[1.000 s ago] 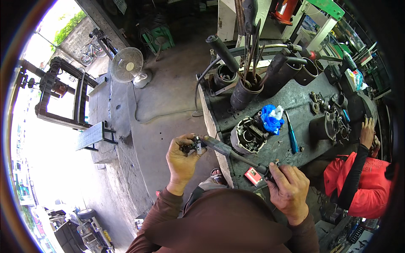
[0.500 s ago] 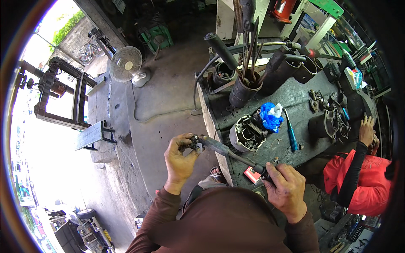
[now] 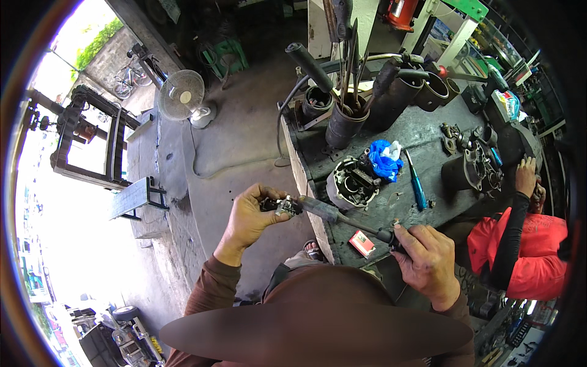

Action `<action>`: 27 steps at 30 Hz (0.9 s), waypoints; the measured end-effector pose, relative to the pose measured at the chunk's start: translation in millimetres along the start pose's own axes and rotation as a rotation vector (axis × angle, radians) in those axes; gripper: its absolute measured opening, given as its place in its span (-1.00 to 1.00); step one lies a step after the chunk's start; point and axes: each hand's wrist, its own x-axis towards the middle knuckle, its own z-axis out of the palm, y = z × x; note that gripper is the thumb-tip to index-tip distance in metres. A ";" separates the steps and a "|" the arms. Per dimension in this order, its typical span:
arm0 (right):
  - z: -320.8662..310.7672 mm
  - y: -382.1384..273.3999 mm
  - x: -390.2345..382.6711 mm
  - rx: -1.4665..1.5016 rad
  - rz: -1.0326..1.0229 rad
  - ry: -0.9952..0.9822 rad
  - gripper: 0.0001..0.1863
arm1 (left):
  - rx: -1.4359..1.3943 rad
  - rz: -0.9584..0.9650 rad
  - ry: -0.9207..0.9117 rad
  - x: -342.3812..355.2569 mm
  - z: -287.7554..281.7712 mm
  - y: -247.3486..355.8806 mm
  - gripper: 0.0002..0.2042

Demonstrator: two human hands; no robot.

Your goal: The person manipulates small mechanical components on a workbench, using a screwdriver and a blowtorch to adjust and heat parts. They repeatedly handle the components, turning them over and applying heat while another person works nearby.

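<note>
Barely changed since the earlier frames: both hands keep their places, the view shifted only slightly.

1. Left hand (image 3: 247,215): fingers curled, pinching a small dark metal part (image 3: 280,206) held in the air over the concrete floor (image 3: 238,140), just off the workbench (image 3: 416,137) edge.
2. Soldering iron (image 3: 333,214): thick end meets the small part; long shaft slants down toward the right.
3. Right hand (image 3: 425,260): closed around the iron's dark handle, near a small red box (image 3: 362,243) lying on the bench.
4. Bench stock: opened round motor housing (image 3: 350,181), blue rag (image 3: 384,160), blue-handled screwdriver (image 3: 417,189), second dark housing (image 3: 474,168).
5. Far right: a co-worker in a red top (image 3: 532,251), one hand on the bench.

Progress, as judged: tool is applied to the part, so work on it is under way, not finished; housings lie open, reassembly apparently outstanding.
</note>
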 end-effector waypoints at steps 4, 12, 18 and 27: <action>4.2 -4.3 -12.9 0.052 0.021 0.032 -0.42 | 0.233 0.110 0.126 -16.4 22.7 -2.2 -0.63; 9.4 4.0 -54.0 0.148 0.059 0.048 -0.46 | 0.329 0.248 0.367 -57.9 74.1 -13.5 -0.63; 12.0 24.1 -83.1 0.268 0.055 0.057 -0.47 | 0.613 0.338 0.425 -85.8 104.1 -14.6 -0.64; 18.4 52.1 -120.1 0.256 -0.017 0.030 -0.45 | 0.185 -0.108 0.311 -108.4 113.3 -24.4 -0.66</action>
